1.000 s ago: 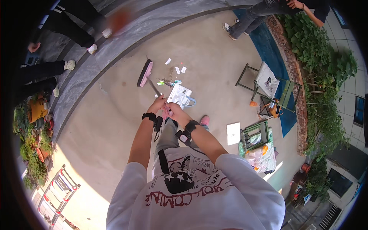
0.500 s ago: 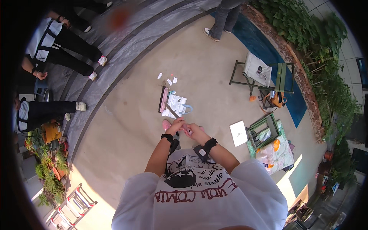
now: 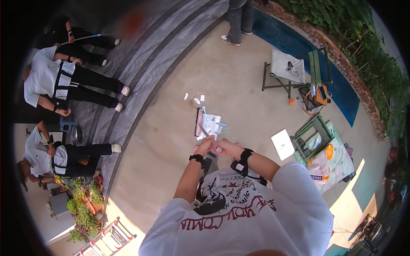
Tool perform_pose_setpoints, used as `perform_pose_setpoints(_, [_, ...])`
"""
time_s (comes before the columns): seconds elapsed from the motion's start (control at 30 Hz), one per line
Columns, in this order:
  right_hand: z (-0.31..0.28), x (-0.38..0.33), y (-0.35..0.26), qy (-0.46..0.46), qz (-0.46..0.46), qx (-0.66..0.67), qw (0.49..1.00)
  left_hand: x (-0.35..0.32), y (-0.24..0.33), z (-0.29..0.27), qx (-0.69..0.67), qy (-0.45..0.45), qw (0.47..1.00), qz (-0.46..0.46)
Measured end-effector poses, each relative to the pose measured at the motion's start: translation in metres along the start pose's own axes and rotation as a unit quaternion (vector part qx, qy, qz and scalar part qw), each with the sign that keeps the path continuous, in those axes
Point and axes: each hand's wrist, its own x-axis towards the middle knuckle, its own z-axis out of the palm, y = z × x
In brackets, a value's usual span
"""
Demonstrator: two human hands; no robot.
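Both my hands are closed around the handle of a broom with a pink head point(image 3: 199, 122) and dark bristles. My left hand point(image 3: 205, 146) grips lower on the handle, toward the head. Close beside it, my right hand point(image 3: 229, 149) holds the pinkish upper end. The broom head rests on the floor against the left edge of a white bag point(image 3: 211, 123) with light blue handles, which lies flat. Several white paper scraps point(image 3: 197, 101) are scattered just beyond the broom. My feet are mostly hidden under my hands.
At right stand a grey-seated folding stool point(image 3: 287, 68), a green folding frame point(image 3: 314, 134) and a white laptop-like slab point(image 3: 282, 144). Curved grey steps point(image 3: 141, 81) hold people at left. Another person point(image 3: 240, 21) stands at the far edge. A ladder point(image 3: 112, 237) is at lower left.
My view has shifted, so the floor things sit farther right and more of the people at left shows. The broom stays in both hands, its head still beside the bag.
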Motion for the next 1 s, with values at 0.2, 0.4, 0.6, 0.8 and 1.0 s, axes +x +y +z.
perform_pose_setpoints(0.2, [0.018,0.003,-0.019,0.01,0.03,-0.134,0.99,-0.014,0.032,-0.025,-0.052,-0.008,0.999,-0.011])
perform_pose_setpoints(0.4, [0.051,0.008,-0.036,-0.068,-0.014,-0.36,0.93,-0.008,0.031,-0.071,-0.103,-0.092,0.99,-0.013])
perform_pose_setpoints(0.6, [0.081,0.022,-0.036,-0.007,-0.069,-0.591,0.803,0.034,0.044,-0.076,-0.065,-0.105,0.991,-0.054])
perform_pose_setpoints(0.8, [0.121,0.025,-0.06,0.039,-0.218,-0.644,0.732,-0.011,0.078,-0.078,-0.15,-0.164,0.974,0.034])
perform_pose_setpoints(1.0, [0.151,0.024,-0.071,0.071,-0.282,-0.669,0.684,-0.022,0.127,-0.095,-0.111,-0.203,0.972,0.04])
